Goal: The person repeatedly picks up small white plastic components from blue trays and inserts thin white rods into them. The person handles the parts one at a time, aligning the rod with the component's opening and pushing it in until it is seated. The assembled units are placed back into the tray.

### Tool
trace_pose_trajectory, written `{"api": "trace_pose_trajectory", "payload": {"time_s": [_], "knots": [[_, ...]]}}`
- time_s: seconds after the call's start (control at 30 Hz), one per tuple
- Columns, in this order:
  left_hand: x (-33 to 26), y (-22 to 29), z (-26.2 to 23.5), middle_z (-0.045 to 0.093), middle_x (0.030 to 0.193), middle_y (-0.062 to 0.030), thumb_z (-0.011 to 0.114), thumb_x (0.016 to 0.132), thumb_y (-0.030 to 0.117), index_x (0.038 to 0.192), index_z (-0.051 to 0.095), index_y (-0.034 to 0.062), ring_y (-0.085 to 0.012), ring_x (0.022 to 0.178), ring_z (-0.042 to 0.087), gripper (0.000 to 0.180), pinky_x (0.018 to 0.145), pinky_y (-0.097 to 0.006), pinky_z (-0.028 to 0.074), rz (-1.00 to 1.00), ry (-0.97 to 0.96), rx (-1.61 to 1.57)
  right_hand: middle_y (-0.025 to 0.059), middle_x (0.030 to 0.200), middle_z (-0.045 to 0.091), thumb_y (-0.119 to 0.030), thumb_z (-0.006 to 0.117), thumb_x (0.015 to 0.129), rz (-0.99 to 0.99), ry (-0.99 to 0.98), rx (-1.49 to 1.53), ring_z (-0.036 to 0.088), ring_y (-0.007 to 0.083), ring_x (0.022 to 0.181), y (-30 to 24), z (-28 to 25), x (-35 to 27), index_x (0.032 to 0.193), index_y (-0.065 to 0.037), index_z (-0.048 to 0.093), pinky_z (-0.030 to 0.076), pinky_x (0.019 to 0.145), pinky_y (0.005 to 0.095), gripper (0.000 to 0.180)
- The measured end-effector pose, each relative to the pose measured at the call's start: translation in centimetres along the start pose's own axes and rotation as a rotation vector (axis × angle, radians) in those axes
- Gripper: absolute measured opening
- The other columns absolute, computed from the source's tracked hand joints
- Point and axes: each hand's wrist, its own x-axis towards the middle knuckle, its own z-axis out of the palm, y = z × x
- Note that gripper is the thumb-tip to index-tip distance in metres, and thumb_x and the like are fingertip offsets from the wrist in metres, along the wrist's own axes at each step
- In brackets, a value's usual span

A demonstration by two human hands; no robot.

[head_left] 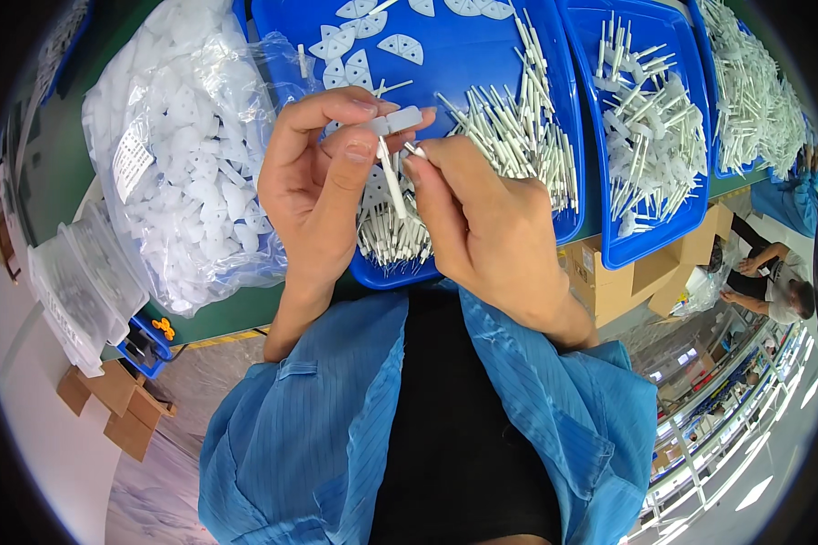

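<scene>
One small white plastic block [404, 119] sat pinched between your left hand's [323, 173] thumb and fingers, slim white rod [394, 186] angled just below; your right hand [495, 209] had thumb and forefinger closed on a short white rod end [415, 151]. Couldn't tell if the parts were joined; that unit looked unfinished. Plenty left, judging by loose white rods [518, 136] and white fan-shaped plastic plates [401, 48] in the wide blue plastic tray [468, 54]. Rod-and-plate clusters [650, 136] in the narrower blue plastic tray [641, 248] were probably done.

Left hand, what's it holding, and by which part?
The left hand holds a white plastic piece by its left end; the right end sticks out.
</scene>
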Motion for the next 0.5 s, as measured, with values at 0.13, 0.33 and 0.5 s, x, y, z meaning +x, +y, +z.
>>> {"api": "trace_pose_trajectory", "payload": {"time_s": [0.13,0.33,0.5], "knots": [[-0.1,-0.3,-0.5,0.057,0.113,-0.0161,0.060,0.094,0.002,0.110,0.055,-0.0045,-0.0238,0.100,0.065,0.018,0.090,-0.040,0.057,0.071,-0.041,0.119,0.0102,0.054,0.057,-0.008,0.062,0.093,0.073,0.027,0.239,0.061,0.0259,0.045,-0.3,-0.3,-0.1,0.095,-0.002,0.056,0.045,0.040,0.0360,0.009],[-0.3,0.6,-0.1,0.058,0.114,-0.0165,0.067,0.084,-0.012,0.108,0.058,-0.0063,-0.0206,0.100,0.066,0.027,0.086,-0.030,0.056,0.111,-0.088,0.152,0.0124,0.064,0.062,-0.006,0.061,0.094,-0.005,0.045,0.259,0.065,0.0279,0.051,-0.1,-0.7,0.3,0.102,-0.002,0.059,0.047,0.043,0.0359,0.009],[0.0,0.8,-1.3,0.059,0.111,-0.0176,0.073,0.080,-0.010,0.106,0.061,-0.0073,-0.0223,0.099,0.067,0.028,0.084,-0.029,0.057,0.132,-0.146,0.190,0.0112,0.070,0.063,-0.008,0.062,0.094,0.017,-0.134,0.717,0.063,0.0244,0.050,2.0,-0.2,0.4,0.099,-0.002,0.060,0.047,0.043,0.0330,0.007]]}}
